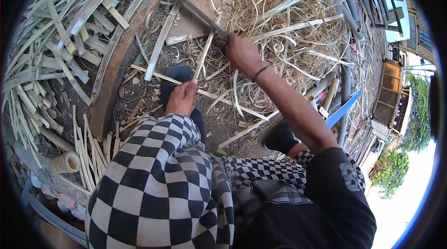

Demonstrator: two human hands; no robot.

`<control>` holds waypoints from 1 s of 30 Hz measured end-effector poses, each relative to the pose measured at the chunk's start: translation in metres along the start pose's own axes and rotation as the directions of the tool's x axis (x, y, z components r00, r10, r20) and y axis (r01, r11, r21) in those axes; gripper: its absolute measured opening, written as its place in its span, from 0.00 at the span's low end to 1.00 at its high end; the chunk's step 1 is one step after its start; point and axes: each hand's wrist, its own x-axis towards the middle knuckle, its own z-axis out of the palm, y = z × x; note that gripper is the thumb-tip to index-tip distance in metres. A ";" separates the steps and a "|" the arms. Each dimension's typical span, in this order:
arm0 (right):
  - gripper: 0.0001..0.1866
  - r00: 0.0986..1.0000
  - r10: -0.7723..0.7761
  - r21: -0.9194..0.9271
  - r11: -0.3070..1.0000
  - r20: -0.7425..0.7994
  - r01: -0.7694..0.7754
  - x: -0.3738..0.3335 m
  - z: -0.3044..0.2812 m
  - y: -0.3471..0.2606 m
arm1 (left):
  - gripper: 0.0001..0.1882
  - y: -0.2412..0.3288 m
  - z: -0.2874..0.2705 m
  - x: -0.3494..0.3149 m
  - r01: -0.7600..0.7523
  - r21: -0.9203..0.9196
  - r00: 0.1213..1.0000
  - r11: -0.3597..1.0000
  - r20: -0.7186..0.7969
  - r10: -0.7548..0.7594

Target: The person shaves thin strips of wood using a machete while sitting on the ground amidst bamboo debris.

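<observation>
My right hand (243, 54) is closed round the handle end of a long, dark-bladed knife (195, 10), which points up and to the left. My left hand (182, 99) sits just past my checked knee, thumb and fingers pinching a narrow bamboo strip (203, 58). That strip runs upward from the fingers, and its upper part meets the blade close to my right hand; whether the edge is in it I cannot tell. Below lies a brownish flat sheet (186, 25) on the ground. A dark shoe (178, 75) shows beside my left hand.
Curled bamboo shavings (284, 25) heap up ahead. Split bamboo strips (56, 30) pile at the left, beside a long wooden beam (114, 74). A cut bamboo tube (66, 162) lies lower left. A blue saw blade (343, 109) rests near bamboo poles (345, 81) on the right.
</observation>
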 end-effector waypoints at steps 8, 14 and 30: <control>0.09 0.995 0.095 -0.033 0.995 0.042 -0.094 0.009 -0.010 -0.009 | 0.19 -0.003 -0.005 -0.001 0.001 -0.041 1.000 0.999 0.022 0.000; 0.09 0.975 -0.114 -0.064 0.990 0.190 0.128 -0.037 -0.005 -0.015 | 0.19 -0.006 -0.003 0.004 0.031 -0.042 0.998 0.999 0.049 -0.029; 0.08 1.000 -0.017 0.030 0.999 0.021 0.017 -0.014 0.006 -0.023 | 0.19 -0.021 -0.006 0.012 -0.075 0.119 0.996 0.990 -0.030 0.079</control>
